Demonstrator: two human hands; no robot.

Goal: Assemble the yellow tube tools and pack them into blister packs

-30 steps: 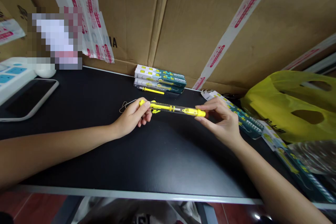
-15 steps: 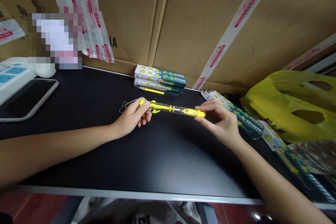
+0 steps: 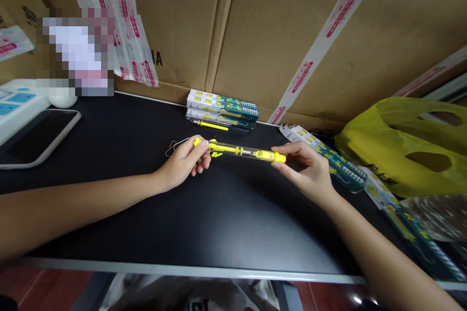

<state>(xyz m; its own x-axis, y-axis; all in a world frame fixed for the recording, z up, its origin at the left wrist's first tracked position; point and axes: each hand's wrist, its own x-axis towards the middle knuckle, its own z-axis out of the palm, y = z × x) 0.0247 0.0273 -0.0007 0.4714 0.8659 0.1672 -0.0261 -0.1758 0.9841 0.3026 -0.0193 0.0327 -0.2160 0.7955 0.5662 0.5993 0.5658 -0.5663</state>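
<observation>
A clear tube with yellow ends and yellow and metal parts inside point(image 3: 245, 151) is held level above the black table point(image 3: 204, 223). My left hand point(image 3: 186, 161) pinches its left end between thumb and fingers. At the right end, the thumb and fingertips of my right hand point(image 3: 308, 165) close on the yellow cap. Behind my left hand lie a wire hook point(image 3: 170, 147) and a small yellow piece point(image 3: 216, 154), both partly hidden. A thin yellow rod point(image 3: 213, 126) lies farther back, in front of stacked printed boxes point(image 3: 222, 107).
More printed boxes point(image 3: 328, 158) lie at the right, near a yellow plastic bag point(image 3: 404, 146). At the left are a phone point(image 3: 36, 138) and a white power strip point(image 3: 18, 102). Taped cardboard boxes point(image 3: 182, 24) stand along the back edge.
</observation>
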